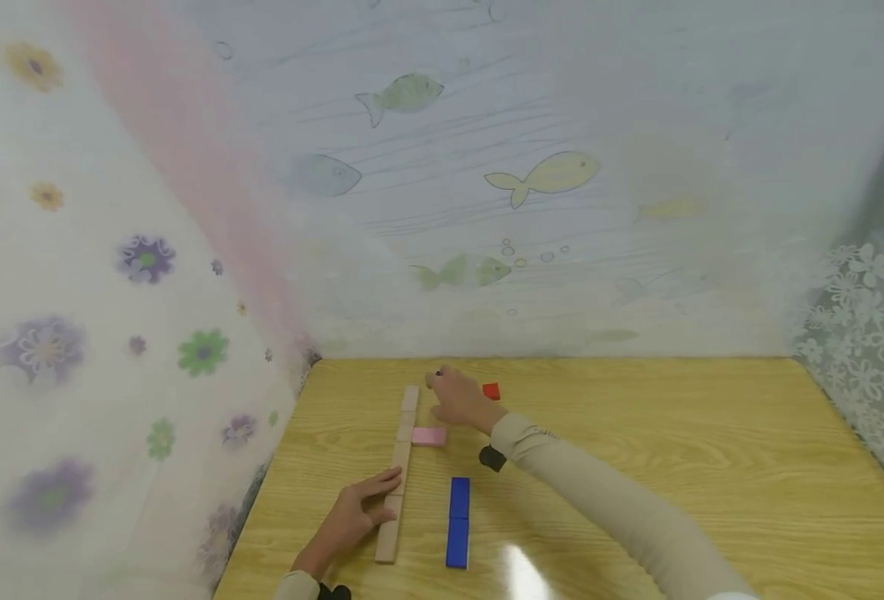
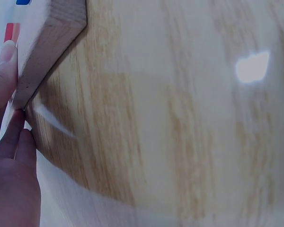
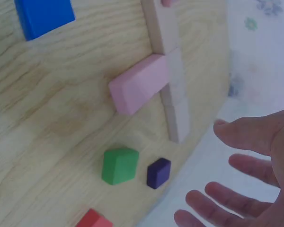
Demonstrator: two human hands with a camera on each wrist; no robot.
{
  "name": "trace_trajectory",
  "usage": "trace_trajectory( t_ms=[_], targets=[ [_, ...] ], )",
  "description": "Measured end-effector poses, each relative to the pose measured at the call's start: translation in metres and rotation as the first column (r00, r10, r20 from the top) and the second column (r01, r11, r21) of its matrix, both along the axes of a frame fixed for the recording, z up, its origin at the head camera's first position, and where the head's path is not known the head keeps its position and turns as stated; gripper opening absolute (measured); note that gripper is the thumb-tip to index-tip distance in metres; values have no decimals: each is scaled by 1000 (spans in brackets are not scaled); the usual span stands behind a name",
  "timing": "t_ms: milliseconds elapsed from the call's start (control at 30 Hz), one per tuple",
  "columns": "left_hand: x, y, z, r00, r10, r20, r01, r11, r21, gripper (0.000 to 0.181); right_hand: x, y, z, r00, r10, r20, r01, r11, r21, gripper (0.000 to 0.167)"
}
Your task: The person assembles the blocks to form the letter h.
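Observation:
A straight row of plain wooden blocks (image 1: 387, 542) runs away from me on the table. My left hand (image 1: 352, 518) lies at the row's left side, fingertips and thumb touching the blocks. A pink block (image 1: 430, 437) juts out from the row's right side. Over the far part of the table is my right hand (image 1: 458, 398); in the right wrist view its fingers are spread and hold nothing. Near it there stand a purple block (image 3: 159, 173) and a green block (image 3: 119, 166). A red block (image 1: 491, 391) sits beyond the right wrist.
Two blue blocks (image 1: 458, 521) lie end to end, right of the wooden row. The wood-grain table (image 1: 674, 483) meets a wall painted with fish (image 1: 561, 172) at its far edge. A flowered wall (image 1: 112, 417) stands on the left.

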State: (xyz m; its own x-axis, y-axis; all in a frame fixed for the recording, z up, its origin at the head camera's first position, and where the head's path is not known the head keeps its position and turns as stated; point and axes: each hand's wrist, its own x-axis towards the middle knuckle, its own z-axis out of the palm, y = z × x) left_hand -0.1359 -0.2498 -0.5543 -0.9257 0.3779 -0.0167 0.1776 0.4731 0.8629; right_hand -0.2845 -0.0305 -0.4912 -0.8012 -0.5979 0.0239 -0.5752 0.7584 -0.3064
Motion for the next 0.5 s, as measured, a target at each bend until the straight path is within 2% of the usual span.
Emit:
trace_trajectory(
  t_ms=[133,233,333,500],
  targets=[
    [-5,-5,-18,1000,1,-13,-1,1000,6,51,-5,6,-7,998,47,35,-48,999,7,36],
    [-8,-9,-29,1000,-1,-19,1,1000,1,52,-8,11,-15,997,77,31,-77,997,4,35],
    [-10,-12,-33,999,-10,-31,10,1000,3,53,-10,16,-23,995,92,31,-92,996,0,34],
    [-9,-14,-34,999,-11,-46,12,1000,12,53,-11,22,-32,993,113,44,-114,993,7,30]
  ],
)
